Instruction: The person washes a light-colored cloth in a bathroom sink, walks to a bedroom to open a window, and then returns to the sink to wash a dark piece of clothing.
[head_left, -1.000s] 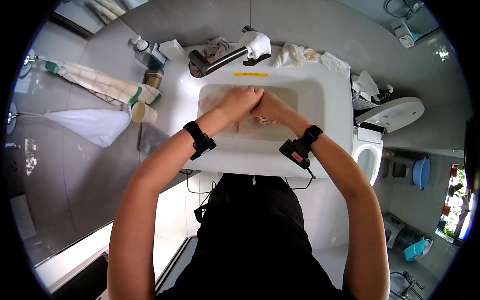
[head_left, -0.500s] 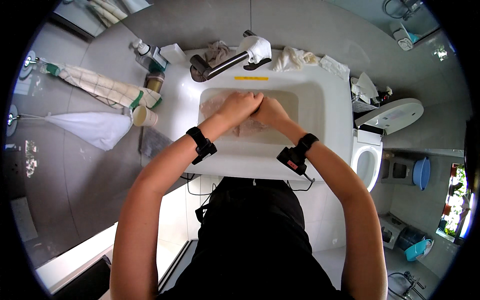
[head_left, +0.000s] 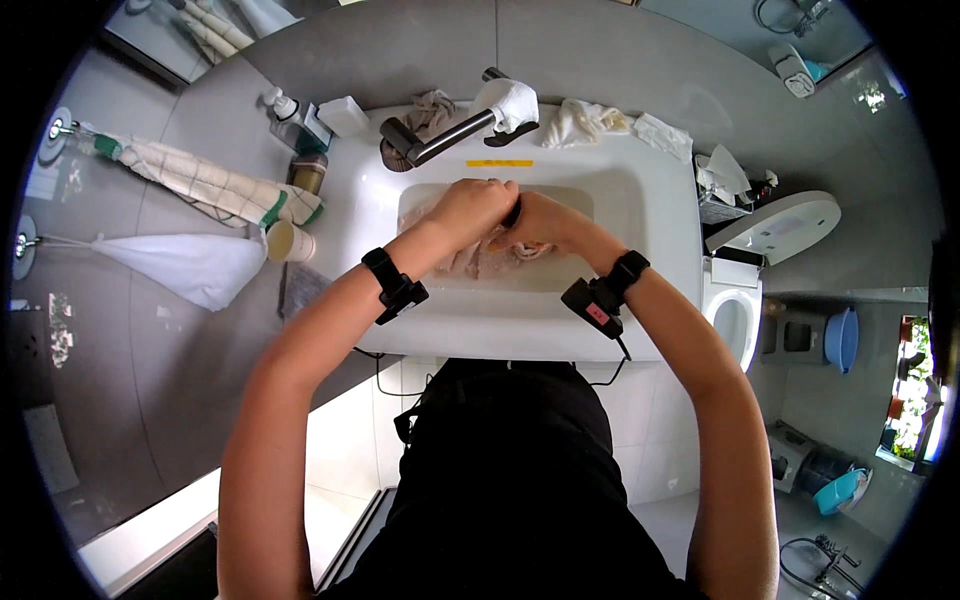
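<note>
A pale pink cloth (head_left: 482,264) lies wet and crumpled in the basin of the white sink (head_left: 622,275), in shallow water. Both hands meet just above it, close together at the basin's middle. My left hand (head_left: 478,207) is closed, knuckles up, its fingertips turned out of sight over the cloth. Bunched cloth shows under the fingers of my right hand (head_left: 543,222), which is curled with the thumb toward the left hand. A small dark patch between the hands cannot be made out. Each wrist wears a black strap with a small box.
Behind the basin rises a dark faucet (head_left: 450,138) with a white cloth over its handle. Crumpled cloths (head_left: 585,122) lie along the back rim. A pump bottle (head_left: 295,118) and a paper cup (head_left: 290,242) stand at left; a toilet (head_left: 732,320) is at right.
The right hand has turned and shifted slightly right, with its thumb and more bunched cloth now showing. The left hand stays close to its place. The view has shifted slightly.
</note>
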